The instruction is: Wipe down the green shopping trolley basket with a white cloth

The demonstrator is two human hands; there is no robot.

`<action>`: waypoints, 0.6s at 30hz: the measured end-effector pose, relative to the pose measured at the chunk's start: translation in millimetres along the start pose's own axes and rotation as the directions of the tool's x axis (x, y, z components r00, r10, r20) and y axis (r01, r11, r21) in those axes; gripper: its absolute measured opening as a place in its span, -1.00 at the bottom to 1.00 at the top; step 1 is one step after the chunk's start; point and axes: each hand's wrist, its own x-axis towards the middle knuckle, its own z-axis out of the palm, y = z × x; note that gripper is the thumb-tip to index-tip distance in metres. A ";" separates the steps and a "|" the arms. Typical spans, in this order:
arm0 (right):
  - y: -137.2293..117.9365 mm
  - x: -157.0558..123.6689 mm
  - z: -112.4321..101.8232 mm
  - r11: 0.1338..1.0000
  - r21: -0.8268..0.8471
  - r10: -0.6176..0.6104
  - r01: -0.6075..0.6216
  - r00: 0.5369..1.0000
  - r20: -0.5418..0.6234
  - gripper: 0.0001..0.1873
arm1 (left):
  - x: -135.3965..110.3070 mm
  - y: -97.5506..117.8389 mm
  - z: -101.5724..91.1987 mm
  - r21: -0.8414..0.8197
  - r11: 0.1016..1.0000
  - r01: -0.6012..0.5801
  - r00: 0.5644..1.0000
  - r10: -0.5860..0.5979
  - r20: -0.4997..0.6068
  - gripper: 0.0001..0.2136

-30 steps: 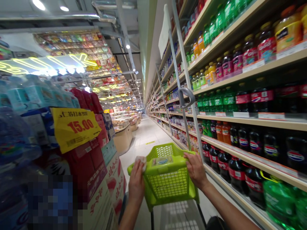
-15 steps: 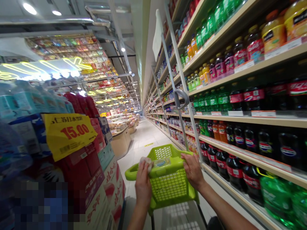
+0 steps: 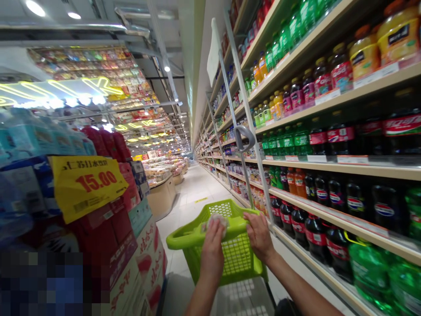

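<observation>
A lime-green shopping cart (image 3: pixel 184 239) with a perforated basket stands in front of me in the aisle. My left hand (image 3: pixel 213 250) presses a crumpled whitish cloth or tissue (image 3: pixel 219 218) onto the middle of the cart's handle, over its label panel. The fingers lie over the wad, so its full shape is hidden. At the right end of the handle, my right hand (image 3: pixel 258 232) has its fingers curled over the bar.
Shelves (image 3: pixel 348 169) of bottled drinks line the right side. A pole with a grey loop handle (image 3: pixel 244 138) leans there. On the left, stacked drink cartons (image 3: pixel 131 254) carry a yellow price sign (image 3: pixel 87 184). Snack bins (image 3: pixel 161 193) stand farther along the aisle floor (image 3: pixel 194 184).
My left hand has slid the wad rightward along the handle, from the left part onto the label panel. My right hand stays on the handle's right end. The view has shifted slightly.
</observation>
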 end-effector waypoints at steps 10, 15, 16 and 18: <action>-40.0 23.5 -4.5 0.997 0.013 -0.077 0.076 0.992 0.104 -0.53 | 9.7 8.6 11.3 -0.087 0.993 0.084 0.995 -0.078 0.064 -0.44; -86.0 34.9 18.1 0.995 0.049 -0.098 0.085 0.898 0.430 -0.42 | 14.9 -11.8 -16.8 0.090 0.968 0.233 0.904 -0.250 0.347 -0.37; -88.5 33.8 24.6 0.995 0.044 -0.102 0.092 0.882 0.460 -0.41 | 15.4 -17.9 -25.7 0.169 0.955 0.244 0.854 -0.294 0.430 -0.36; -85.6 30.1 35.6 0.992 0.035 -0.123 0.120 0.879 0.461 -0.45 | 17.2 -26.8 -40.6 0.298 0.925 0.237 0.761 -0.367 0.535 -0.35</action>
